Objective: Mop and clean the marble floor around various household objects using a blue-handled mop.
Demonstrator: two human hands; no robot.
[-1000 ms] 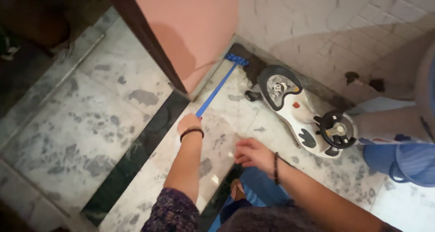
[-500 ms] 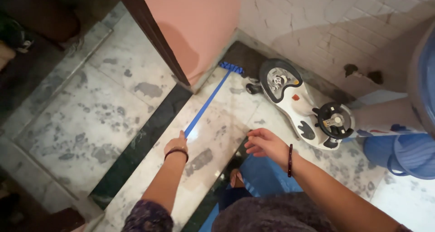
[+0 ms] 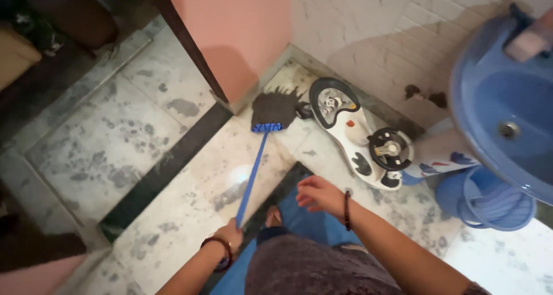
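My left hand (image 3: 230, 236) grips the lower end of a blue broom handle (image 3: 252, 174), a dark bangle on its wrist. The handle runs up to a dark bristle head (image 3: 275, 108) resting on the marble floor by the corner of a pink door (image 3: 239, 30). My right hand (image 3: 319, 194) hovers free over the floor with its fingers loosely apart and a dark bracelet on the wrist. It holds nothing. A white and black ride-on toy car (image 3: 360, 133) lies just right of the broom head.
A blue washbasin (image 3: 507, 105) juts out at the right, with coiled blue hose (image 3: 487, 200) beneath it. A white tiled wall (image 3: 391, 24) stands behind the toy car. A dark stone strip (image 3: 164, 171) crosses the marble floor. My foot (image 3: 274, 216) shows below.
My left hand has drawn back toward me along the handle. The view has shifted, so the washbasin now shows and the broom head is in full sight.
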